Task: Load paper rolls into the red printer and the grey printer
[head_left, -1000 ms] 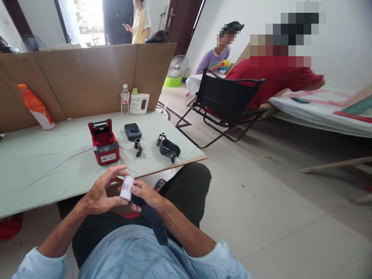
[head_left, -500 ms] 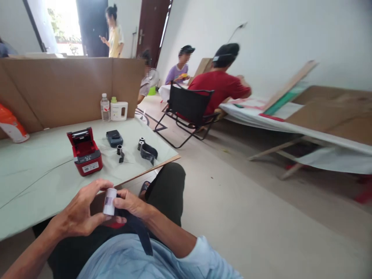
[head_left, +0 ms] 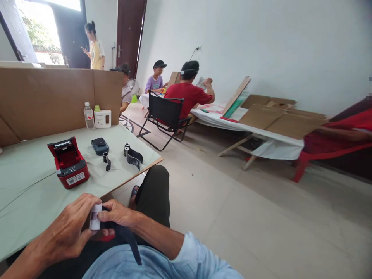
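Note:
Over my lap, my left hand (head_left: 68, 228) and my right hand (head_left: 117, 214) both grip a small white paper roll (head_left: 94, 217). A dark strip (head_left: 128, 240) hangs from the roll down over my shirt. Both hands have their fingers closed around the roll. On the pale green table (head_left: 26, 170) in front of me stands a red label printer (head_left: 69, 162) with its lid up. Beside it lie a small dark blue device (head_left: 100, 146), a small black roll (head_left: 106, 159) and black rolls with a loose dark strip (head_left: 132, 155).
A cardboard screen (head_left: 52, 97) stands behind the table, with a water bottle (head_left: 88, 116) and a white jug (head_left: 103, 117) in front of it. A black folding chair (head_left: 165, 116), several seated people and a long low table with cardboard sheets (head_left: 270, 120) are to the right.
My view has swung right and the hands now sit lower left in the picture. Both hands keep hold of the white roll, now lower in the left palm.

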`<state>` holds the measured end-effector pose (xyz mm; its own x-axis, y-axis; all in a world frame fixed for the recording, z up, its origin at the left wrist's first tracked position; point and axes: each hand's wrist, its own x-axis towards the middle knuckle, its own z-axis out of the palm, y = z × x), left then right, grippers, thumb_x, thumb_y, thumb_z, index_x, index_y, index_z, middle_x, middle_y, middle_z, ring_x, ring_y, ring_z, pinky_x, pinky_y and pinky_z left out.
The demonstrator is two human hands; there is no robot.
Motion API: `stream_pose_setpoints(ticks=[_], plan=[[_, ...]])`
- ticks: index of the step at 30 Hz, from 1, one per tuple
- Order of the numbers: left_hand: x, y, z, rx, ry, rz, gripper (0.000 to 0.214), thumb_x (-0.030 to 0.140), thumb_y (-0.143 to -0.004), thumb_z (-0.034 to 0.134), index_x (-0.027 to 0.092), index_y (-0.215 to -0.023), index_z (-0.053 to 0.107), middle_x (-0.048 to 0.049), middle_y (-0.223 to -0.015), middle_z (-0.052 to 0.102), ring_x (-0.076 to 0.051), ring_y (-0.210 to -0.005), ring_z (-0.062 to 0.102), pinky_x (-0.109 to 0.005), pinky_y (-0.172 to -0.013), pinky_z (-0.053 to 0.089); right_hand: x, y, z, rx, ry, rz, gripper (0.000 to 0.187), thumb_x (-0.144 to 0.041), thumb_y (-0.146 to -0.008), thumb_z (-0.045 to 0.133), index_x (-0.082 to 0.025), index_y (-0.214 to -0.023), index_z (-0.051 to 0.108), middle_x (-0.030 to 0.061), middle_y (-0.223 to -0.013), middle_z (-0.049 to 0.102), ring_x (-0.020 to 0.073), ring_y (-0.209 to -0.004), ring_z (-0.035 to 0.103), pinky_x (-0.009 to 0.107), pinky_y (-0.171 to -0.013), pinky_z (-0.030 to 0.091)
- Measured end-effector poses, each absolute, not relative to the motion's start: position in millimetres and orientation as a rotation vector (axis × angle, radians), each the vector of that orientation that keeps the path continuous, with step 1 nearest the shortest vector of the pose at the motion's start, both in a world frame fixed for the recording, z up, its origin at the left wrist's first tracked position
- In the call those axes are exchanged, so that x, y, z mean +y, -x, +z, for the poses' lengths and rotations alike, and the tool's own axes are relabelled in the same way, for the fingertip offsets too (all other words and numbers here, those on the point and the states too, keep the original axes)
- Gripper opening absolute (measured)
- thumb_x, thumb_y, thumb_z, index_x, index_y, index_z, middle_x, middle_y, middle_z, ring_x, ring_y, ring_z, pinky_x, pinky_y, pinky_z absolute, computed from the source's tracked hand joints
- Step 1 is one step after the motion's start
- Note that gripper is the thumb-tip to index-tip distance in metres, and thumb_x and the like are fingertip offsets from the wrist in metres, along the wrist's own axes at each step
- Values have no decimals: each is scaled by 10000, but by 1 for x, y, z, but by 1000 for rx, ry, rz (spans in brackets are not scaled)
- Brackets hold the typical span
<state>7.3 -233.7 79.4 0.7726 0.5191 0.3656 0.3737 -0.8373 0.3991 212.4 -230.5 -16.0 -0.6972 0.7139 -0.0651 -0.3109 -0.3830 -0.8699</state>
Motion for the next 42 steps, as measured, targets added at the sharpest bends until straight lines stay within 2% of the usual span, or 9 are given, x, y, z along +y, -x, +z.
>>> stream_pose_setpoints(ticks=[7, 11, 16, 21, 24, 27, 31, 35, 42], plan=[[-202, -8, 56, 712, -2788, 641, 514, 30, -810, 572, 209, -1291, 597, -100, -1119, 713, -265, -1009, 707, -380, -843, 618, -200, -213, -19, -1263, 819, 2021, 746, -809, -554, 905, -155, -831, 676, -12, -597, 673, 97, -461, 546, 220, -466, 387], [-175, -3, 66, 907, -2621, 853, 766, 183, -816, 732, 214, -1541, 486, -161, -1426, 650, -328, -1303, 650, -486, -1050, 596, -180, -222, 6, -1435, 879, 1554, 639, -760, -748, 820, -157, -944, 743, -11, -673, 663, 118, -572, 567, 244, -548, 433], [-169, -15, 77, 1187, -1989, 1086, 556, 435, -804, 834, 163, -1271, 701, -106, -1060, 781, -237, -880, 756, -357, -748, 644, -173, -221, 29, -1671, 824, 698, 316, -482, -972, 735, -215, -1129, 791, 45, -938, 692, 194, -880, 635, 327, -818, 535], [-182, -38, 57, 1020, -1534, 1194, 578, 424, -694, 928, 140, -1165, 750, -112, -1076, 808, -266, -999, 773, -383, -905, 635, -178, -204, 16, -1781, 863, 391, 412, -433, -1047, 609, -243, -1398, 714, 101, -1057, 671, 232, -946, 652, 359, -854, 568], [-184, -36, 50, 975, -1414, 1258, 607, 424, -675, 954, 141, -1173, 756, -119, -1116, 808, -277, -1029, 770, -403, -944, 627, -183, -200, 13, -1709, 825, 517, 518, -467, -986, 704, -252, -1456, 669, 110, -1179, 656, 248, -1071, 647, 395, -952, 567], [-182, -26, 50, 918, -1414, 1269, 653, 399, -653, 981, 156, -1211, 743, -123, -1167, 797, -281, -1066, 759, -414, -974, 612, -189, -205, 15, -1547, 753, 928, 684, -577, -886, 805, -254, -1467, 646, 103, -1302, 658, 242, -1109, 652, 403, -989, 562], [-185, -18, 51, 854, -1576, 1202, 671, 356, -649, 996, 168, -1239, 739, -125, -1206, 767, -284, -1126, 725, -411, -1015, 578, -192, -216, 17, -1263, 716, 1504, 590, -685, -886, 764, -195, -1215, 768, 70, -1043, 760, 194, -929, 684, 329, -876, 557], [-192, -20, 46, 746, -1720, 1021, 671, 373, -661, 996, 191, -1256, 746, -121, -1253, 739, -293, -1184, 689, -417, -1070, 540, -194, -225, 9, -1155, 607, 1924, 598, -714, -781, 851, -134, -913, 789, 64, -827, 753, 172, -781, 669, 290, -767, 526], [-195, -17, 44, 673, -1859, 788, 726, 388, -724, 950, 220, -1379, 686, -145, -1365, 708, -326, -1272, 663, -466, -1078, 543, -200, -235, -8, -1020, 591, 2067, 588, -641, -665, 967, -135, -892, 772, 35, -792, 748, 136, -718, 659, 247, -714, 490]])
